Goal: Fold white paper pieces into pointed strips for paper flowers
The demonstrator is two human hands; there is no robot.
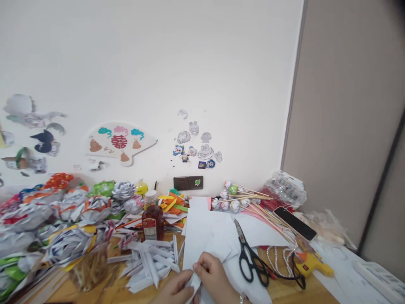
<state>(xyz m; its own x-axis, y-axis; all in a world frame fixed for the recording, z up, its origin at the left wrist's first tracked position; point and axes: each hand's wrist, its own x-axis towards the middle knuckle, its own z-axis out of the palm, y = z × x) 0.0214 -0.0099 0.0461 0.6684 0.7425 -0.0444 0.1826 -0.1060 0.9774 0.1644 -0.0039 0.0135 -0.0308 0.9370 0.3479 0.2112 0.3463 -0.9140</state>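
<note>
At the bottom edge of the head view, my left hand (172, 291) and my right hand (215, 276) pinch a small folded piece of white paper (194, 282) between their fingers. Both hands rest over larger white sheets (205, 234) spread on the wooden table (284, 291). A heap of folded white paper strips (152, 259) lies just left of my hands. Black-handled scissors (249, 253) lie shut on the sheets, right of my right hand.
Paper flowers (63, 219) pile up at the left. A brown bottle (152, 219) stands behind the strips. Skewers with paper buds (247, 198), a black phone (294, 223), a yellow glue gun (311, 264) and a white cord sit at the right. The wall carries stickers.
</note>
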